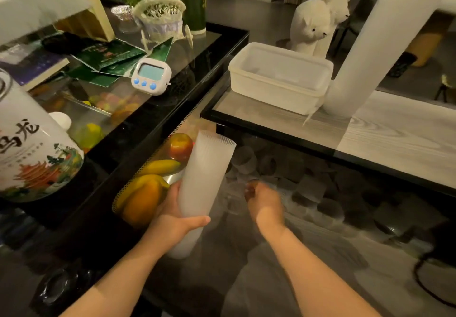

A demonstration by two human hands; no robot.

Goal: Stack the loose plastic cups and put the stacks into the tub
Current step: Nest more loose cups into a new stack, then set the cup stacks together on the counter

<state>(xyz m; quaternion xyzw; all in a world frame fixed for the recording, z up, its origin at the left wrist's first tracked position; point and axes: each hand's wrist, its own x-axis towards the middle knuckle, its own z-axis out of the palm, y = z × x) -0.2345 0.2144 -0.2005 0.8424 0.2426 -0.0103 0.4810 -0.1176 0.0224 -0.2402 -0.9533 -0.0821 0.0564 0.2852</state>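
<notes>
While the left hand [172, 215] wraps its fingers [197, 220] around a tall stack of cups [204, 183], gripping it near the lower end, the stack tilts up and away with its ribbed open rims at the top. The right hand [265, 202] reaches down just beside the stack, its fingers curled around what looks like 1 clear cup [251, 188] (the blur makes the grip hard to confirm). Beyond and below that hand, many loose cups [320, 188] lie scattered on a lower shelf under the glass top of a pale wood-grain table [394, 139]. On that table, well apart from both hands, sits the white rectangular tub [278, 79], open, next to a thick white post [365, 52]. To the left of the stack, a mesh basket holds fruit [158, 176]. A white timer [151, 76] stands on a black glass table farther left.
</notes>
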